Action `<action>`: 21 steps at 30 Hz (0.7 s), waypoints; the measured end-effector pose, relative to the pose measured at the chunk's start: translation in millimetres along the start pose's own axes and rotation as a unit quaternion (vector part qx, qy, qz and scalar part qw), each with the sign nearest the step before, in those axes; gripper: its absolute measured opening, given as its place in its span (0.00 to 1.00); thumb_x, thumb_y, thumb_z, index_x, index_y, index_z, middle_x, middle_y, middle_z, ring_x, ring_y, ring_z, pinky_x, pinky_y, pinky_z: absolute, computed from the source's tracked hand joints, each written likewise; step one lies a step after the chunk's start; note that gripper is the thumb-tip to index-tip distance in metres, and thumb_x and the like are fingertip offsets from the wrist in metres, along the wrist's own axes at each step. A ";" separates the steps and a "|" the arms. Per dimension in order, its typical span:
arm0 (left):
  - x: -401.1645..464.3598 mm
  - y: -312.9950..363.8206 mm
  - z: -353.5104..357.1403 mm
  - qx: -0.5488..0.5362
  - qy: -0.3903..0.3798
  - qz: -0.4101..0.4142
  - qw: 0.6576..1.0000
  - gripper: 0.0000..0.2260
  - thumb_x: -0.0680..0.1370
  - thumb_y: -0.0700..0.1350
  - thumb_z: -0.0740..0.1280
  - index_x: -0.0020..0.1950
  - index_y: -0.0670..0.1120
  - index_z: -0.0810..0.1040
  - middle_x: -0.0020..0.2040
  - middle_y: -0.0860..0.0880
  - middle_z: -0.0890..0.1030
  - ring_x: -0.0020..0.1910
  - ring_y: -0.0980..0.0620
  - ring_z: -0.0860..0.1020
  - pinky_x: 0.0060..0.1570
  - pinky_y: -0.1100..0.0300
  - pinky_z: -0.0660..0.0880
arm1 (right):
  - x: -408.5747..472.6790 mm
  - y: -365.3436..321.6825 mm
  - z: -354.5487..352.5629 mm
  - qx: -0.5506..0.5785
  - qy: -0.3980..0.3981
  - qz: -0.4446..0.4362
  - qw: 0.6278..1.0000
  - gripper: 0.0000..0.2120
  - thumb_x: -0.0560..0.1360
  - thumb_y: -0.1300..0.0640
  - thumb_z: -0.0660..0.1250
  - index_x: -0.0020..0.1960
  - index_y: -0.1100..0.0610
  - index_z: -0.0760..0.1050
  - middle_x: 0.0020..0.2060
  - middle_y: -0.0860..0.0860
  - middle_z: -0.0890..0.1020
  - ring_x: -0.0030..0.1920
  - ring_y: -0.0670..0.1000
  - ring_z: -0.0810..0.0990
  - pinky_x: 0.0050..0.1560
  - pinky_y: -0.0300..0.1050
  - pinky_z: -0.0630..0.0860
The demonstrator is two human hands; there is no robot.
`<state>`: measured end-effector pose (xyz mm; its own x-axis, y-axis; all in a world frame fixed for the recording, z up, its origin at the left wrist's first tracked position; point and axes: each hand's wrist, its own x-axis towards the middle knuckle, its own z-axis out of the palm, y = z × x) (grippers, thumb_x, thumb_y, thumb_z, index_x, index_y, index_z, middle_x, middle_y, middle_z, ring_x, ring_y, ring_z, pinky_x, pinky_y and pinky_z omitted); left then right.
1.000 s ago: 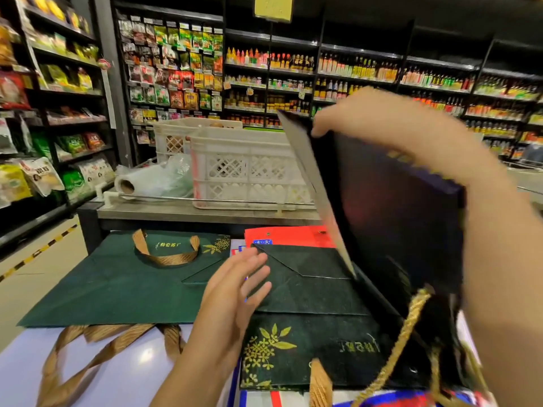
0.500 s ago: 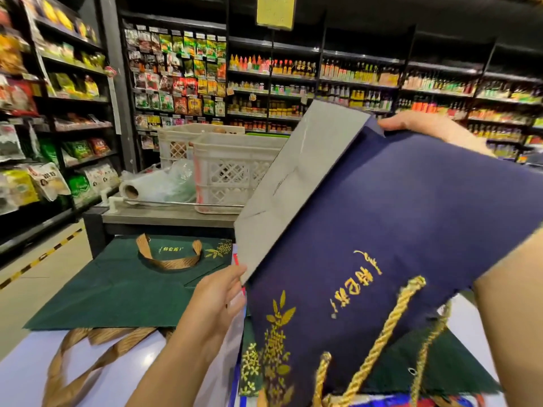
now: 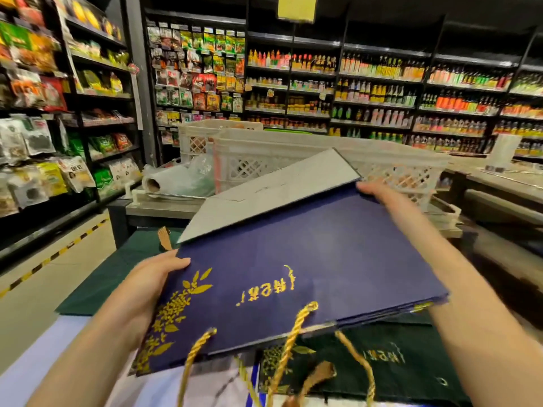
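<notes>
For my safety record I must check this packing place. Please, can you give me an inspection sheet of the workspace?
Surface: pale table, partly covered by bags.
Job's things: navy bag, folded flat, held above the table; gold cord handles hang down.
Clutter: green bags lying flat; white crates and plastic roll behind.
Grips: left grip holds the bag's left edge; right grip holds its far corner.
Cables: nothing seen.
Surroundings: stocked shop shelves.

Both hands, left hand (image 3: 147, 284) and right hand (image 3: 382, 192), grip a flat navy paper gift bag (image 3: 308, 259) with gold rope handles above dark green paper bags (image 3: 382, 362).
</notes>
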<state>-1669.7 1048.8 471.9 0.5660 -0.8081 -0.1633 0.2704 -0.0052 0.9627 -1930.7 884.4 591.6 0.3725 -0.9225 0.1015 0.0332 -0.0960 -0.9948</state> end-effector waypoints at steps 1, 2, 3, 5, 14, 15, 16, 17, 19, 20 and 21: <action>10.6 1.7 -18.1 0.031 0.017 -0.005 0.999 0.15 0.78 0.37 0.62 0.65 0.41 0.75 0.43 0.45 0.85 0.36 0.49 0.84 0.32 0.59 0.80 | -2.0 10.5 11.6 0.019 -0.008 0.012 1.000 0.09 0.80 0.57 0.60 0.51 0.58 0.78 0.23 0.45 0.80 0.22 0.40 0.77 0.28 0.33 0.72; 27.2 0.2 -41.6 0.067 0.037 0.007 0.997 0.14 0.78 0.38 0.64 0.64 0.41 0.76 0.43 0.46 0.85 0.36 0.52 0.84 0.35 0.62 0.79 | -7.6 15.0 20.5 0.040 -0.052 0.022 0.998 0.09 0.79 0.60 0.60 0.44 0.57 0.77 0.24 0.46 0.80 0.23 0.42 0.78 0.27 0.32 0.72; 40.8 -4.4 -68.0 0.087 0.050 0.012 0.995 0.13 0.77 0.42 0.67 0.61 0.44 0.78 0.47 0.45 0.85 0.40 0.51 0.83 0.40 0.63 0.79 | -8.2 25.9 26.1 0.027 -0.082 0.026 0.996 0.10 0.79 0.62 0.59 0.41 0.57 0.76 0.26 0.48 0.81 0.25 0.44 0.79 0.27 0.33 0.73; 107.0 -45.7 -161.6 0.150 0.069 0.016 0.986 0.19 0.69 0.51 0.76 0.59 0.50 0.80 0.56 0.43 0.82 0.53 0.42 0.81 0.52 0.51 0.77 | -15.2 43.0 48.0 0.008 -0.118 0.059 0.991 0.12 0.78 0.66 0.58 0.39 0.59 0.75 0.25 0.51 0.80 0.23 0.44 0.77 0.25 0.32 0.71; 71.0 -14.0 -208.9 0.240 0.122 0.000 0.963 0.14 0.72 0.44 0.74 0.57 0.43 0.81 0.54 0.42 0.83 0.55 0.39 0.80 0.59 0.41 0.73 | -0.3 96.5 134.3 -0.178 -0.150 0.182 0.955 0.05 0.75 0.66 0.62 0.50 0.59 0.70 0.29 0.53 0.72 0.27 0.48 0.71 0.31 0.38 0.67; 51.8 -3.1 -192.4 0.238 0.128 0.003 0.963 0.11 0.74 0.39 0.71 0.55 0.42 0.81 0.51 0.42 0.83 0.52 0.40 0.80 0.58 0.44 0.75 | 3.3 102.3 141.5 -0.194 -0.152 0.188 0.951 0.06 0.75 0.65 0.62 0.51 0.59 0.69 0.31 0.54 0.71 0.29 0.49 0.69 0.31 0.37 0.65; 39.3 1.4 -181.2 0.244 0.141 0.006 0.960 0.07 0.75 0.36 0.69 0.53 0.41 0.81 0.47 0.43 0.84 0.47 0.42 0.81 0.52 0.50 0.77 | 1.7 103.0 148.8 -0.218 -0.152 0.189 0.945 0.04 0.76 0.65 0.61 0.48 0.59 0.69 0.31 0.54 0.69 0.29 0.49 0.68 0.28 0.36 0.63; 33.6 1.4 -171.1 0.245 0.139 0.005 0.959 0.06 0.76 0.33 0.66 0.49 0.41 0.80 0.40 0.44 0.84 0.40 0.46 0.82 0.43 0.58 0.79 | 4.4 106.9 154.5 -0.252 -0.155 0.186 0.937 0.04 0.76 0.65 0.60 0.45 0.59 0.68 0.31 0.53 0.68 0.29 0.49 0.66 0.25 0.35 0.61; 28.8 -0.4 -162.8 0.267 0.118 0.015 0.956 0.07 0.77 0.31 0.63 0.46 0.40 0.79 0.31 0.48 0.82 0.26 0.54 0.79 0.26 0.67 0.74 | 8.0 112.6 164.0 -0.305 -0.154 0.195 0.919 0.07 0.78 0.65 0.58 0.41 0.58 0.66 0.32 0.53 0.67 0.30 0.49 0.65 0.23 0.36 0.60; 30.4 -1.6 -162.8 0.277 0.116 0.016 0.954 0.06 0.78 0.31 0.63 0.46 0.38 0.78 0.30 0.47 0.81 0.23 0.56 0.77 0.22 0.68 0.71 | 10.1 115.7 167.9 -0.322 -0.162 0.199 0.911 0.09 0.78 0.65 0.57 0.39 0.58 0.65 0.33 0.53 0.67 0.31 0.48 0.65 0.25 0.38 0.62; 32.3 -2.3 -163.1 0.280 0.117 0.017 0.953 0.06 0.78 0.30 0.62 0.46 0.37 0.77 0.30 0.46 0.80 0.21 0.56 0.75 0.21 0.69 0.69 | 13.7 119.7 170.9 -0.332 -0.170 0.198 0.907 0.11 0.78 0.65 0.57 0.37 0.57 0.63 0.33 0.52 0.66 0.31 0.48 0.65 0.28 0.38 0.63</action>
<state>-1525.0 1118.8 429.3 0.7427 -0.6605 -0.1097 -0.1721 -0.3467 0.9221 -1763.2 924.1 473.0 0.5013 -0.7759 -0.3829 -0.6886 -0.0898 -0.7196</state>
